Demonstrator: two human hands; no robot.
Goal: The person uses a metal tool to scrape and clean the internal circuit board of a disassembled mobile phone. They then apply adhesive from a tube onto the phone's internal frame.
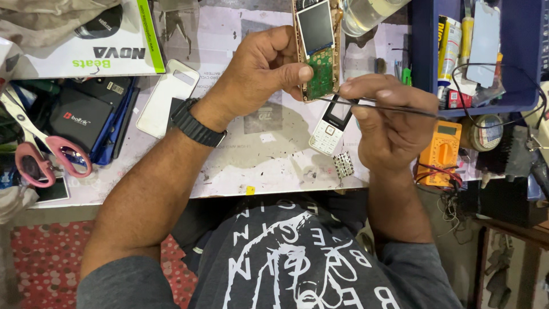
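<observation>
My left hand (pixel 260 66), with a black watch on the wrist, grips an opened keypad phone (pixel 317 48) upright above the workbench; its small screen and green circuit board are exposed. My right hand (pixel 392 117) pinches thin black tweezers (pixel 380 106), whose tips reach the lower edge of the phone's board. Under both hands a white phone front cover with keypad (pixel 327 133) lies flat on the bench.
A small metal part (pixel 343 165) lies near the bench's front edge. An orange multimeter (pixel 441 151) sits right of my right hand, below a blue tray (pixel 423 54) of tubes and tools. Left: white phone case (pixel 166 106), pink-handled scissors (pixel 40 149), boxes.
</observation>
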